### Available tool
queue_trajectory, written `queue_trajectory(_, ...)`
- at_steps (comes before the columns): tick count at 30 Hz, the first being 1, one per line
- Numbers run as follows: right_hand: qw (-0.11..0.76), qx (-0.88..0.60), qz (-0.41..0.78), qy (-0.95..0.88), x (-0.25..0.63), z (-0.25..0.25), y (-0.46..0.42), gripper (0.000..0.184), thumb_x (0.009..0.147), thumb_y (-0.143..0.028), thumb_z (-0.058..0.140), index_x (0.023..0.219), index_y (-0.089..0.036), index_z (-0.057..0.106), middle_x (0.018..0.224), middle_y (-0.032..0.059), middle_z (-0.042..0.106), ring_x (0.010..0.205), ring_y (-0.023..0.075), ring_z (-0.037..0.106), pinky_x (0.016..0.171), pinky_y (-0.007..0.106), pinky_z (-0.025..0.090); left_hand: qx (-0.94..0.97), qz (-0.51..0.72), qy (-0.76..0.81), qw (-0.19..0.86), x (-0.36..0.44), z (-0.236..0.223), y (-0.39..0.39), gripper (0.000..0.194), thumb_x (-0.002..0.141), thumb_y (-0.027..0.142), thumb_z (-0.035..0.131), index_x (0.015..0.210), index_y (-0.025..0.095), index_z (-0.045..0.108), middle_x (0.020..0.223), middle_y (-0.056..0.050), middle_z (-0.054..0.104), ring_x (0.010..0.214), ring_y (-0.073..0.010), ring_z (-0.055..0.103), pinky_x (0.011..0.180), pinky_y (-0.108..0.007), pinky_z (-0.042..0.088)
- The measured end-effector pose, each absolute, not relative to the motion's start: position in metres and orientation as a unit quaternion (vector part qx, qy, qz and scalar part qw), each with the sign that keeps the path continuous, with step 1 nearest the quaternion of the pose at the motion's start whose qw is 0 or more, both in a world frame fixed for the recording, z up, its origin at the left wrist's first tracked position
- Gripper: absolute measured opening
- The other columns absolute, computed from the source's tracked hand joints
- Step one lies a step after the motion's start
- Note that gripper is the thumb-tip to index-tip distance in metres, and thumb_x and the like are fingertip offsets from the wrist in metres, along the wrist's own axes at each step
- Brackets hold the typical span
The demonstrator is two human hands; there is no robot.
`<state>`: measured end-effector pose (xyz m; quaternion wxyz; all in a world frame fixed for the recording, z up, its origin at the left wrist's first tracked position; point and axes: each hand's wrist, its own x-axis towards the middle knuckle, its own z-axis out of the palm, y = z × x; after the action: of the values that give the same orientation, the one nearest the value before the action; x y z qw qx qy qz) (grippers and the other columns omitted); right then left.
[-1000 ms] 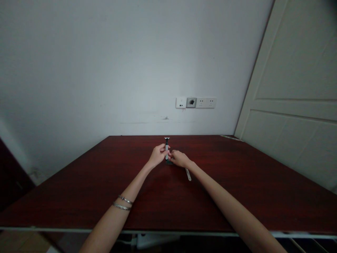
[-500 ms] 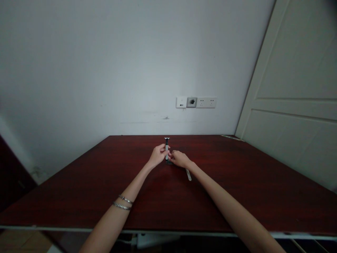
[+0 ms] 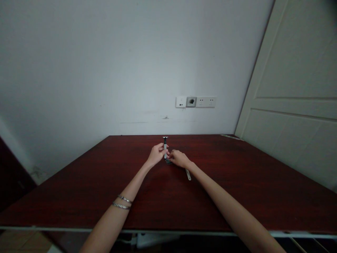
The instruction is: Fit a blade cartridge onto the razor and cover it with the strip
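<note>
Both my arms reach to the middle of a dark red wooden table (image 3: 237, 189). My left hand (image 3: 156, 155) is closed round a slim white strap (image 3: 165, 146) held upright, with a small dark and silver end at its top. My right hand (image 3: 179, 158) pinches the lower end of the same strap, where a small dark object (image 3: 167, 161) lies on the table beneath the fingers. A second white strap piece (image 3: 187, 174) lies flat on the table just behind my right wrist. Two silver bangles (image 3: 121, 202) sit on my left forearm.
A white wall rises behind the table with a row of sockets and a switch (image 3: 196, 102). A pale panelled door (image 3: 295, 91) stands at the right. The table's near edge has a light trim (image 3: 184, 232).
The upright strap and both hands have shifted very slightly to the left and up; otherwise the hands keep the same hold.
</note>
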<state>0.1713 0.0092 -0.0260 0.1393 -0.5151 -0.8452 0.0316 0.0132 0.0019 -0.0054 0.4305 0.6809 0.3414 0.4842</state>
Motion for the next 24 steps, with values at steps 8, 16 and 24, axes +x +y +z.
queue_trajectory(8, 0.199, -0.503, 0.090, -0.836, 0.175, -0.033, 0.020, 0.016, 0.077, -0.021, 0.056, 0.084, -0.020, 0.070, 0.092, 0.0035, 0.067, 0.086, 0.0149, 0.060, 0.073, 0.020, 0.041, 0.674, 0.481, 0.366, 0.425, 0.011, -0.003, 0.002, 0.019, 0.074, 0.020, 0.057, 0.091, 0.013, 0.053, 0.066, -0.003, 0.063, 0.053, -0.0135, 0.063, 0.048, -0.021, 0.045)
queue_trajectory(16, 0.364, -0.444, 0.172, -0.801, 0.186, -0.019, 0.022, 0.015, 0.074, -0.022, 0.059, 0.078, -0.015, 0.071, 0.076, 0.0033, 0.069, 0.072, 0.0142, 0.061, 0.068, 0.021, 0.044, 0.665, 0.503, 0.375, 0.405, 0.009, -0.011, 0.014, 0.017, 0.070, 0.017, 0.061, 0.084, 0.011, 0.055, 0.072, -0.004, 0.064, 0.055, -0.0127, 0.063, 0.049, -0.020, 0.046)
queue_trajectory(24, 0.423, -0.407, 0.267, -0.764, 0.193, 0.002, 0.009, 0.025, 0.071, -0.034, 0.060, 0.078, -0.012, 0.069, 0.072, 0.0046, 0.067, 0.054, 0.0116, 0.054, 0.046, 0.020, 0.041, 0.690, 0.503, 0.369, 0.367, 0.007, -0.009, 0.014, 0.018, 0.070, 0.022, 0.062, 0.085, 0.012, 0.057, 0.074, -0.004, 0.064, 0.059, -0.0138, 0.063, 0.052, -0.022, 0.046)
